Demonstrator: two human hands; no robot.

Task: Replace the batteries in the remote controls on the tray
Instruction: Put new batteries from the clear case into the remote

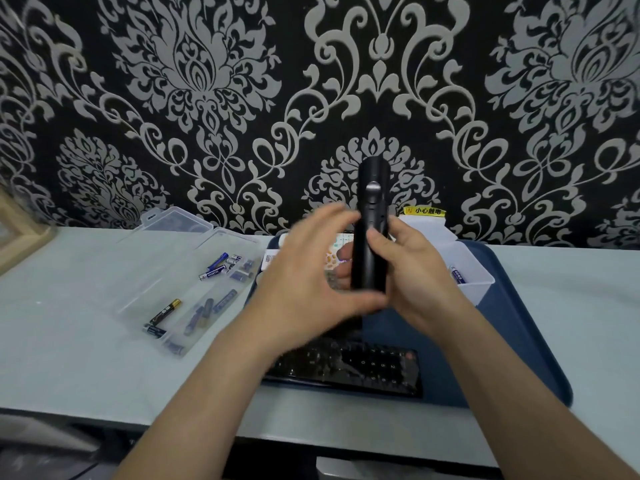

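A slim black remote (370, 223) stands upright above the blue tray (519, 341). My right hand (412, 271) grips its lower half, thumb on its front. My left hand (304, 271) is blurred beside the remote's left side, fingers spread and lightly curved; whether it touches the remote I cannot tell. A wide black remote (349, 370) lies flat at the tray's front edge. A white remote with coloured buttons (337, 242) lies on the tray behind my hands, mostly hidden.
An open clear plastic case (180, 282) with several loose batteries lies left of the tray. A white open box (467, 268) holding a battery stands on the tray at the right. A wooden frame corner (20, 233) is at the far left. Patterned wall behind.
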